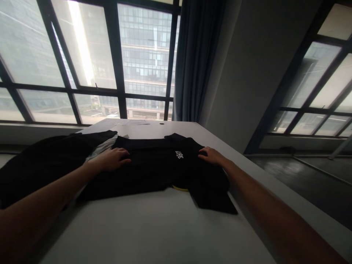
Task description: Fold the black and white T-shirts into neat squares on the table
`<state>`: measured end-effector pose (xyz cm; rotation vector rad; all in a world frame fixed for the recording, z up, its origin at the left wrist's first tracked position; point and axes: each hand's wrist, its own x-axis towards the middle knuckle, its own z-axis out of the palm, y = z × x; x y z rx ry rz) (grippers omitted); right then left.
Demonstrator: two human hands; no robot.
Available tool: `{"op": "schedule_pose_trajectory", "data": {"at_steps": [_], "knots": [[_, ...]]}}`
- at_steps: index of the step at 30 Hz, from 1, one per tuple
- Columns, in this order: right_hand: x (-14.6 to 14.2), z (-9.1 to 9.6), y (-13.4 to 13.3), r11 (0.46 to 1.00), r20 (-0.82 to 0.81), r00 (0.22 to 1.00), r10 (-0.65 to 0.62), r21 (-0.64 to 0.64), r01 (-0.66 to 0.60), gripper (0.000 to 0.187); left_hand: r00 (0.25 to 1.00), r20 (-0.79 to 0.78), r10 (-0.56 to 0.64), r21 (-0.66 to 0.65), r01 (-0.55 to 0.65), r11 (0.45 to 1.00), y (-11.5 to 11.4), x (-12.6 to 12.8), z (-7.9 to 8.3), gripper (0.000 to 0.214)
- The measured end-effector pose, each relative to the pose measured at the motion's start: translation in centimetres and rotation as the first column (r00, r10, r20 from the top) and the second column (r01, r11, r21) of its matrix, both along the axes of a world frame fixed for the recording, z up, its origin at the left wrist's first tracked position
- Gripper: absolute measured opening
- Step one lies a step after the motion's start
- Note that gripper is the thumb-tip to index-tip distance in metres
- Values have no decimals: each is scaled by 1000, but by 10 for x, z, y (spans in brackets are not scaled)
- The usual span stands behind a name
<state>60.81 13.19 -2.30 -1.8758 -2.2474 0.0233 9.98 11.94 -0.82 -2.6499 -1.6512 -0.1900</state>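
Both hands lie flat, fingers spread, gripping nothing, left hand [114,158] and right hand [210,155] on the black T-shirt [156,167] spread mid-frame on the white table [154,227]; light, limp cloth, probably best pinched at shoulder seams.

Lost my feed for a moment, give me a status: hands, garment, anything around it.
Left hand and right hand flat on black T-shirt, open. Shirt spread on white table. Dark clothing pile at left, touching it.
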Motion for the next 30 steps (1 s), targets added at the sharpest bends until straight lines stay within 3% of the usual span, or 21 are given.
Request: {"op": "schedule_pose_trajectory", "data": {"at_steps": [3,6,10,14,18,21,23,26,30], "knots": [[2,6,-45,998,-62,997,53,40,-51,33,1000,12,-23,10,23,1000,-44,-3,-1,63],[-15,14,-82,992,-165,978,126,53,-119,27,999,37,-28,-15,28,999,-75,-9,-3,60],[-49,18,-120,978,-273,940,203,3,-211,29,994,79,-68,-58,73,996,-99,-24,-10,63],[-71,12,-145,940,-206,934,292,-117,-320,38,990,119,-70,-104,82,991,-111,-48,-20,60],[-80,10,-156,943,-109,959,260,-184,-277,57,984,167,-57,-172,86,981,-115,-63,-21,54],[-74,14,-153,923,-169,949,266,-238,-301,64,981,188,-53,-203,91,975,-115,-66,-16,46],[-59,16,-147,932,-234,940,248,-208,-297,51,979,194,-58,-211,100,972,-115,-68,-14,41],[-25,15,-137,983,-244,961,131,-96,-158,32,979,192,-66,-228,110,967,-114,-78,-15,36],[15,8,-133,993,-215,976,-26,-114,1,50,970,232,-76,-219,128,967,-109,-90,-21,45]]}}
